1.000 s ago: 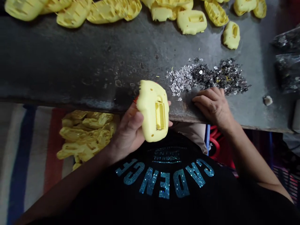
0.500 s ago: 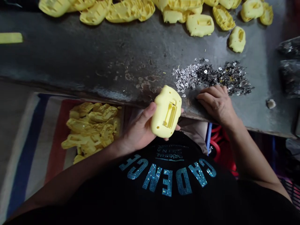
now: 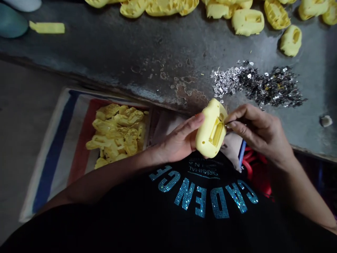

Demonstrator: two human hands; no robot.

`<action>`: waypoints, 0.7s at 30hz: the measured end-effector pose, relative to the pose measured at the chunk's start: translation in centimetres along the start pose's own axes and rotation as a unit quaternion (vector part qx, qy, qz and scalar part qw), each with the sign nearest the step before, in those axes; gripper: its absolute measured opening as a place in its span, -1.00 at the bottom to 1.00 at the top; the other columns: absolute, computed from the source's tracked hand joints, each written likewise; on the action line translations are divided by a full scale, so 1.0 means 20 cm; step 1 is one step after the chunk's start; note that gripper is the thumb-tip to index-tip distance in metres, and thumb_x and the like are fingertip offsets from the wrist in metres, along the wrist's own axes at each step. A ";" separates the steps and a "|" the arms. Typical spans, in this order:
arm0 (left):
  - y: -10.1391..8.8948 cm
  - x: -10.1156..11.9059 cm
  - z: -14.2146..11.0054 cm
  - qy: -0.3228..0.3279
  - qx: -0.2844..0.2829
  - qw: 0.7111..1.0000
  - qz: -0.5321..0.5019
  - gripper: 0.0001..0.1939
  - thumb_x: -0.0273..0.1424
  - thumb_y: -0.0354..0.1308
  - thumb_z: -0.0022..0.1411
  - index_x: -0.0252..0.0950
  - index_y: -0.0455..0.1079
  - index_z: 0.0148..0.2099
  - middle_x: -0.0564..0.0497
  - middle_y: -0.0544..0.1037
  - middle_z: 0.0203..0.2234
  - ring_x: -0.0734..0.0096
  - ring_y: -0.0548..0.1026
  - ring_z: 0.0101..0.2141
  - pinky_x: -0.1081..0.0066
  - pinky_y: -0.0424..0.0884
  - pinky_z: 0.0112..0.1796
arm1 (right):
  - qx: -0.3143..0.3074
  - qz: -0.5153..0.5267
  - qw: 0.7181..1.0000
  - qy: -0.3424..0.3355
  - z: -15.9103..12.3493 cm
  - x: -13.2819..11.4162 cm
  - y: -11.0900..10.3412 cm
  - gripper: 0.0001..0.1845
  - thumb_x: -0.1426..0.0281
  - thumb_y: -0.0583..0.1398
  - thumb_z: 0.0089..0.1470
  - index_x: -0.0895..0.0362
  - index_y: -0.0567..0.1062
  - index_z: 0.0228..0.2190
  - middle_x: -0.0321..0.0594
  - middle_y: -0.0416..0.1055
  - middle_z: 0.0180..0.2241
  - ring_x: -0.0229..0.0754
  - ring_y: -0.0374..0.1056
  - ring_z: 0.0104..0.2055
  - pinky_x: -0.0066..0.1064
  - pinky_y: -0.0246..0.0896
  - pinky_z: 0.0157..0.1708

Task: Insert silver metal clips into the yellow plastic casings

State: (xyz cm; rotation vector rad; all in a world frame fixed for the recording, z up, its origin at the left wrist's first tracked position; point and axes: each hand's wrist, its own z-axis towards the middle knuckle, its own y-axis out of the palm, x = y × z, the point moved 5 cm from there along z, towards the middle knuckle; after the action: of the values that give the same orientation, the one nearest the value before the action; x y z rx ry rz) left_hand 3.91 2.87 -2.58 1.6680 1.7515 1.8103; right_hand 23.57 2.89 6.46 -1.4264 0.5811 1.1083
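Observation:
My left hand point(image 3: 180, 142) is wrapped around a yellow plastic shell point(image 3: 204, 131), held tilted just off the table's front edge. The shell's rectangular battery slot faces up, and small round holes show near its ends. At the slot's upper right side, my right hand point(image 3: 259, 130) pinches a small metal piece point(image 3: 227, 123) between thumb and forefinger. Most of that piece is hidden by the fingertips. Behind the right hand, a pile of small shiny metal pieces point(image 3: 275, 86) is spread on the table.
More yellow shells point(image 3: 247, 21) line the back of the dark table point(image 3: 105, 52). A yellow strip point(image 3: 50, 27) lies at the left. Below the edge, a container of yellow parts point(image 3: 116, 133) stands by a striped sheet point(image 3: 56, 147). A whitish lump point(image 3: 326, 121) sits at right.
My right hand has left the metal pile and come to the shell with a small piece pinched in it. The left hand still holds the shell, now turned slightly. The view has shifted left.

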 end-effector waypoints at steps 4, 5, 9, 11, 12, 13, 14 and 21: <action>0.03 -0.01 0.00 -0.019 -0.040 0.999 0.009 -0.12 0.35 0.35 0.45 -0.17 0.51 0.49 -0.23 0.80 0.17 0.02 0.82 -0.07 0.36 0.64 -0.39 | 0.006 0.046 0.999 0.030 0.03 0.01 -0.02 -0.73 0.05 0.51 0.42 -0.05 0.73 -0.22 -0.31 0.64 -0.28 -0.18 0.53 -0.31 -0.28 0.54 -0.25; 0.04 -0.01 0.00 -0.021 -0.045 0.999 0.007 -0.12 0.35 0.34 0.46 -0.16 0.52 0.49 -0.22 0.80 0.14 0.04 0.82 -0.08 0.36 0.64 -0.40 | 0.003 0.054 0.998 0.029 0.04 0.01 -0.03 -0.73 0.07 0.54 0.39 -0.04 0.72 -0.22 -0.32 0.64 -0.28 -0.20 0.52 -0.31 -0.30 0.53 -0.26; 0.04 -0.01 0.00 -0.032 -0.035 0.999 -0.004 -0.21 0.31 0.39 0.44 -0.15 0.58 0.39 -0.15 0.82 -0.01 0.14 0.79 -0.16 0.36 0.68 -0.36 | -0.026 0.059 0.998 0.015 0.06 -0.02 -0.04 -0.76 0.22 0.59 0.34 -0.01 0.68 -0.22 -0.39 0.65 -0.29 -0.28 0.53 -0.30 -0.38 0.48 -0.24; 0.04 -0.01 -0.01 -0.037 -0.027 0.999 -0.006 -0.27 0.28 0.40 0.46 -0.13 0.59 0.36 -0.12 0.82 -0.03 0.16 0.79 -0.16 0.36 0.69 -0.34 | -0.039 0.055 0.998 0.018 0.07 -0.03 -0.04 -0.77 0.26 0.57 0.36 0.00 0.65 -0.21 -0.41 0.66 -0.29 -0.32 0.53 -0.32 -0.41 0.45 -0.27; 0.04 -0.01 -0.01 -0.039 -0.027 0.999 -0.005 -0.27 0.28 0.39 0.46 -0.13 0.59 0.36 -0.12 0.81 -0.02 0.16 0.79 -0.16 0.37 0.69 -0.34 | -0.045 0.050 0.998 0.017 0.07 -0.03 -0.04 -0.78 0.28 0.55 0.37 0.00 0.64 -0.20 -0.42 0.66 -0.29 -0.33 0.53 -0.32 -0.42 0.43 -0.29; 0.04 -0.01 -0.01 -0.040 -0.028 0.999 -0.003 -0.26 0.29 0.38 0.46 -0.13 0.58 0.37 -0.12 0.81 -0.02 0.16 0.79 -0.17 0.37 0.69 -0.36 | -0.051 0.040 0.998 0.015 0.08 -0.04 -0.04 -0.79 0.30 0.54 0.38 0.00 0.63 -0.20 -0.42 0.66 -0.28 -0.34 0.53 -0.32 -0.43 0.41 -0.31; 0.04 -0.01 -0.01 -0.041 -0.030 0.999 -0.001 -0.24 0.30 0.38 0.45 -0.14 0.58 0.38 -0.12 0.81 -0.01 0.17 0.79 -0.19 0.38 0.68 -0.37 | -0.056 0.026 0.998 0.010 0.09 -0.04 -0.05 -0.80 0.31 0.53 0.38 0.00 0.63 -0.19 -0.43 0.66 -0.28 -0.34 0.53 -0.32 -0.44 0.39 -0.32; 0.06 -0.01 0.00 -0.054 -0.046 0.997 0.011 -0.14 0.32 0.36 0.47 -0.13 0.51 0.52 -0.23 0.80 0.16 0.11 0.81 -0.19 0.41 0.60 -0.47 | -0.122 -0.059 0.990 -0.033 0.16 -0.05 -0.06 -0.83 0.25 0.49 0.38 -0.01 0.63 -0.17 -0.39 0.68 -0.30 -0.28 0.54 -0.37 -0.39 0.39 -0.37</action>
State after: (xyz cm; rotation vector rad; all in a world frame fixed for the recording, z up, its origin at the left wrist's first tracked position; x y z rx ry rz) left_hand 4.61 2.26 -1.76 1.7211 1.5893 1.7458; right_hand 23.29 5.92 8.37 -1.6058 0.3173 1.1550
